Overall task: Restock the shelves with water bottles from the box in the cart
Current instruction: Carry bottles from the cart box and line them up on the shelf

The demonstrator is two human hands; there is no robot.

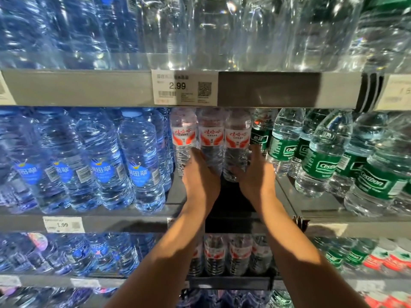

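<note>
- Both arms are reaching into the middle shelf [315,213]. The left hand [201,174] and right hand [255,172] are cupping the lower bodies of two red-labelled bottles [224,141], fingers wrapped round from the outer sides.
- The pair is sitting at the front of the red-label lane, just beside a third red-labelled bottle [183,138] on the left; whether the bases are resting on the shelf yet, I cannot tell.
- To do this well, I judge: keeping both upright, pushing back evenly, labels facing out, clear of the green-labelled bottles [282,141] on the right.
- Blue-labelled bottles [138,156] are filling the shelf's left part.
- The shelf above is carrying large clear bottles [222,30]; a price tag [184,87] is showing 2.99.
- Box and cart are not appearing in view.
</note>
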